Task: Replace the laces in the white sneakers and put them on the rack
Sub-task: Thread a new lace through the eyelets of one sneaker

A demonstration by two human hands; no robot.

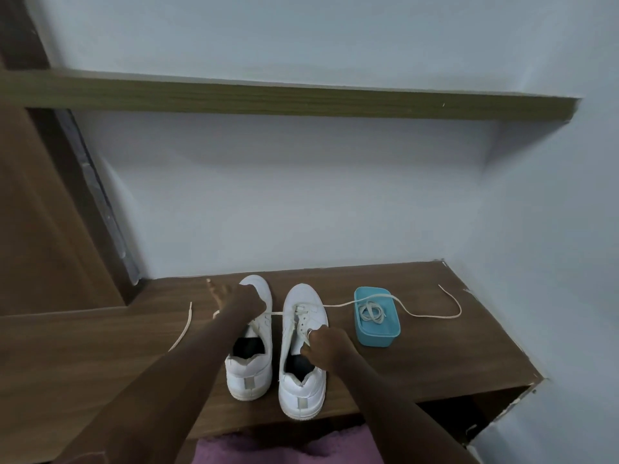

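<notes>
A: Head view, orientation?

B: I see both sneakers toes to the wall, long axes front to back, on the wooden bench top (418, 346). Left sneaker (249, 343), right sneaker (303, 356), side by side.

A: Hands?

B: My left hand (239, 298) is over the left toe, fingers spread; grip blurred, can't tell. My right hand (326, 346) pinches the lace (425, 314) at the right sneaker's eyelets.

A: Room?

B: Lace trails right past the blue box (378, 336), holding a coiled lace (370, 313). Heels near the front edge.

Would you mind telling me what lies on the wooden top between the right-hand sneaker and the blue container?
In the head view, only a lace crosses that stretch, running from the right-hand sneaker over the blue container.
</notes>
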